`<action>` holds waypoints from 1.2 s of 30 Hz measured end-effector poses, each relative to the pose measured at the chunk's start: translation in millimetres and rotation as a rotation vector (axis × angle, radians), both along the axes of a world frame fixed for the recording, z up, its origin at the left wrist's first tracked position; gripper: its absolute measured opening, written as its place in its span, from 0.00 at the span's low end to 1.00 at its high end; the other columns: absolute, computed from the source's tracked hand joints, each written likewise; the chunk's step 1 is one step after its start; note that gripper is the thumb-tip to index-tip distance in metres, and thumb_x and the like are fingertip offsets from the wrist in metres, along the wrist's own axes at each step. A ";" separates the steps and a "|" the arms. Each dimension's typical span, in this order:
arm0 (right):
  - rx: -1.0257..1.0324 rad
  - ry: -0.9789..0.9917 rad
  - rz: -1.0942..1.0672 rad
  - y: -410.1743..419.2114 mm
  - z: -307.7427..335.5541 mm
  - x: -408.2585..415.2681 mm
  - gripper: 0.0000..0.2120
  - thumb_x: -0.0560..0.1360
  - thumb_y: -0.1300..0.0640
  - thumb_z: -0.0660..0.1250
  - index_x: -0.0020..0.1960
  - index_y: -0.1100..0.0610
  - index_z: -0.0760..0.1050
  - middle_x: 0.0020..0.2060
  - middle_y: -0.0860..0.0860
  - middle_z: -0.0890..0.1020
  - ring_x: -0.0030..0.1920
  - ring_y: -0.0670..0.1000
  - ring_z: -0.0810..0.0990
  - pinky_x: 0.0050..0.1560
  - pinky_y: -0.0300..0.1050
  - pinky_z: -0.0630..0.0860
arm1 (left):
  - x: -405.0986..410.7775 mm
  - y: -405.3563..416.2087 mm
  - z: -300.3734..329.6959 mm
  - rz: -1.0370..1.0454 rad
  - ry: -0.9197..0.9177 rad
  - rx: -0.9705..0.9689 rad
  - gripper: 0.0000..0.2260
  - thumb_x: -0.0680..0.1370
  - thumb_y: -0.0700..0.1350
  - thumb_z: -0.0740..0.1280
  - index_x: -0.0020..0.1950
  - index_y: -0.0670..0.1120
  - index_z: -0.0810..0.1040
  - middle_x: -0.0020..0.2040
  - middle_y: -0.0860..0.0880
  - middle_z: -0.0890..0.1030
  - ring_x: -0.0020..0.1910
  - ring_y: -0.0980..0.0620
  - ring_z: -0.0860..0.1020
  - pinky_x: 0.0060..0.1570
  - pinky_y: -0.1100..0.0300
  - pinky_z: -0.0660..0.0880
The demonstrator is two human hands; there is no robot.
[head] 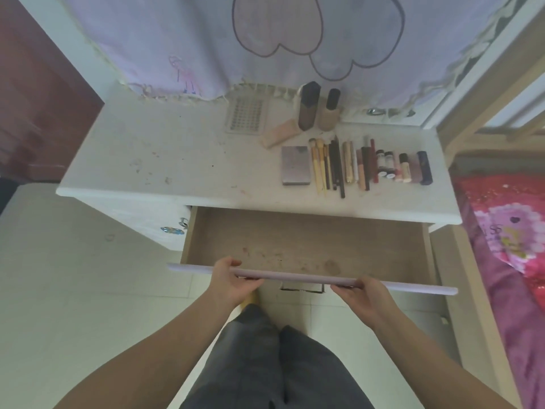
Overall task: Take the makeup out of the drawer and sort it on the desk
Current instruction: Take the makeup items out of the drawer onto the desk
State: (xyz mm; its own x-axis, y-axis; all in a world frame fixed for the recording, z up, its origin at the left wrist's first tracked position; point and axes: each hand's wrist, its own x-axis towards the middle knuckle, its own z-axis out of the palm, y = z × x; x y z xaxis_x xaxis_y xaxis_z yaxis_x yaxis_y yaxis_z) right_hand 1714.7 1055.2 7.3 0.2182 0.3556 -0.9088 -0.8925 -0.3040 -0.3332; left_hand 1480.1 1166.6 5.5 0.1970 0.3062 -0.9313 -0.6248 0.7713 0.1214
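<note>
Fingers of left hand (233,280) and right hand (361,293) curled over front edge of pulled-out pale wooden drawer (295,243), gripping it. Beyond, on white desk (165,160): row of brushes, pencils and tubes (368,166), long axes pointing away from the drawer, beside grey square compact (295,165).

Lilac curtain (177,39) w/ heart print behind; pink floral bedspread (507,246) at right; tiled floor (73,290).
</note>
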 end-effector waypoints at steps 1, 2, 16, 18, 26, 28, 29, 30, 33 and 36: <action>0.010 -0.003 -0.002 -0.7 0.8 0.9 0.18 0.78 0.71 0.49 0.66 0.72 0.61 0.61 0.69 0.70 0.50 0.66 0.75 0.55 0.57 0.73 | 0.9 1.2 1.8 -0.024 0.031 -0.001 0.26 0.75 0.36 0.56 0.72 0.38 0.53 0.70 0.34 0.60 0.69 0.31 0.61 0.70 0.38 0.59; 0.011 -0.012 0.007 -0.9 0.6 1.2 0.17 0.78 0.71 0.49 0.66 0.72 0.62 0.61 0.69 0.71 0.50 0.66 0.76 0.55 0.57 0.73 | 1.7 2.8 3.3 -0.035 0.049 0.000 0.28 0.75 0.36 0.56 0.73 0.39 0.52 0.71 0.34 0.58 0.70 0.31 0.59 0.70 0.38 0.58; 0.121 -0.126 0.020 90.4 18.1 35.2 0.12 0.74 0.76 0.47 0.52 0.67 0.64 0.70 0.69 0.61 0.68 0.69 0.66 0.61 0.61 0.70 | 46.6 89.8 21.6 0.050 0.035 0.176 0.30 0.74 0.36 0.56 0.75 0.41 0.50 0.76 0.39 0.47 0.75 0.33 0.49 0.71 0.37 0.55; 0.118 -0.132 0.033 99.7 15.1 42.2 0.12 0.74 0.75 0.46 0.52 0.66 0.64 0.68 0.68 0.65 0.65 0.68 0.70 0.59 0.61 0.72 | 50.3 100.8 23.2 0.051 0.005 0.158 0.32 0.74 0.36 0.57 0.76 0.40 0.48 0.76 0.38 0.48 0.75 0.35 0.50 0.72 0.39 0.55; 0.071 -0.312 0.409 93.6 7.2 50.4 0.09 0.79 0.66 0.53 0.47 0.63 0.72 0.51 0.60 0.78 0.58 0.61 0.78 0.60 0.57 0.73 | 38.9 109.0 10.8 -0.165 -0.020 0.197 0.08 0.74 0.37 0.58 0.53 0.41 0.64 0.52 0.41 0.67 0.50 0.42 0.71 0.55 0.52 0.71; -0.074 -0.471 0.704 91.4 17.2 51.9 0.11 0.81 0.60 0.54 0.59 0.61 0.71 0.56 0.57 0.78 0.58 0.59 0.77 0.56 0.52 0.72 | 35.5 105.2 8.0 -0.518 0.135 0.243 0.05 0.76 0.38 0.58 0.41 0.43 0.64 0.42 0.43 0.68 0.39 0.45 0.70 0.42 0.55 0.71; -0.132 -0.562 0.850 93.6 23.8 51.7 0.13 0.81 0.59 0.54 0.61 0.62 0.71 0.57 0.58 0.78 0.57 0.58 0.77 0.53 0.49 0.73 | 36.6 102.4 11.8 -0.709 0.201 0.289 0.06 0.77 0.38 0.58 0.40 0.44 0.66 0.39 0.44 0.69 0.37 0.47 0.71 0.37 0.56 0.70; -0.160 -0.685 1.005 97.7 28.1 52.5 0.14 0.81 0.59 0.55 0.62 0.64 0.72 0.58 0.59 0.78 0.57 0.58 0.77 0.52 0.47 0.74 | 40.9 99.9 19.4 -0.860 0.243 0.343 0.07 0.78 0.39 0.58 0.40 0.45 0.67 0.38 0.45 0.70 0.35 0.48 0.71 0.34 0.58 0.69; -0.195 -1.157 1.376 110.7 56.8 45.0 0.16 0.81 0.57 0.52 0.59 0.64 0.74 0.56 0.60 0.79 0.53 0.59 0.77 0.52 0.45 0.72 | 66.6 98.9 55.2 -1.167 0.415 0.574 0.05 0.79 0.43 0.61 0.51 0.43 0.74 0.43 0.45 0.78 0.37 0.51 0.77 0.37 0.60 0.72; -0.170 -1.632 1.354 116.6 79.8 34.3 0.17 0.82 0.52 0.49 0.61 0.57 0.73 0.57 0.55 0.78 0.55 0.55 0.77 0.60 0.50 0.71 | 97.1 104.5 84.7 -1.391 0.614 0.978 0.13 0.81 0.45 0.58 0.61 0.40 0.74 0.53 0.43 0.79 0.48 0.48 0.78 0.44 0.60 0.73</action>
State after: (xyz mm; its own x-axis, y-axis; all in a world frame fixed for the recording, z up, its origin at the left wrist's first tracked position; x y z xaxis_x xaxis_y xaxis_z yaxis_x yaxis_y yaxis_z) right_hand 1749.0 1171.8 87.2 0.3907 0.8867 -0.2471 0.8416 -0.4529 -0.2944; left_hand 1577.1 1271.1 90.2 0.4945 0.6593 -0.5663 0.6505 0.1514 0.7443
